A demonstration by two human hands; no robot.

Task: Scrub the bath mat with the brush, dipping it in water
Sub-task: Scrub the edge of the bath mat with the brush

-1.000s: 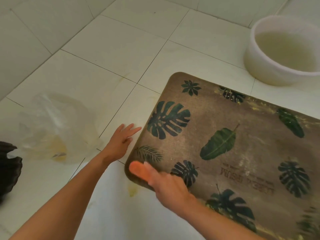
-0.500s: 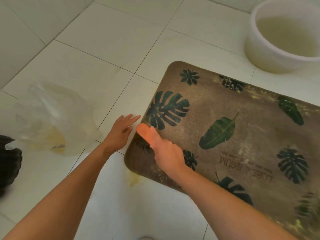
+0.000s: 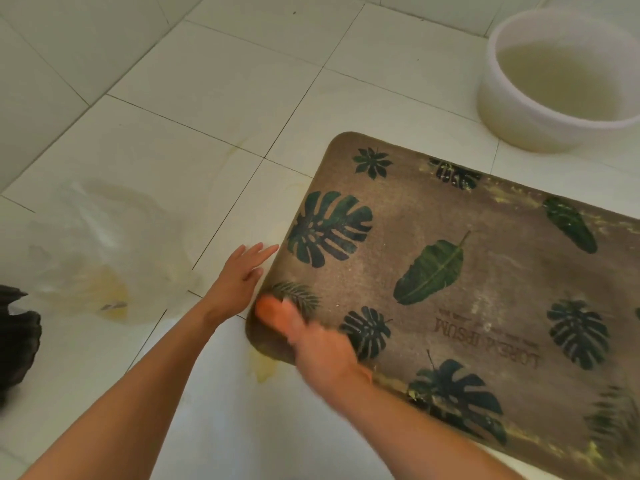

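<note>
A brown bath mat (image 3: pixel 485 271) with dark green leaf prints lies flat on the white tiled floor. My right hand (image 3: pixel 325 351) is shut on an orange brush (image 3: pixel 268 308), whose blurred tip presses on the mat's near left corner. My left hand (image 3: pixel 239 277) rests flat and open on the floor, fingers spread, touching the mat's left edge. A white bucket (image 3: pixel 512 129) holding cloudy water stands beyond the mat's far right corner.
A crumpled clear plastic bag (image 3: pixel 97 251) lies on the tiles at the left. A dark object (image 3: pixel 15 344) shows at the left edge. A yellowish puddle (image 3: pixel 263 370) sits by the mat's near corner. White tiles surround the mat.
My right hand with the brush has slid back down toward the mat's near left corner after reaching up toward the large leaf. My left hand has stayed at the mat's edge.
</note>
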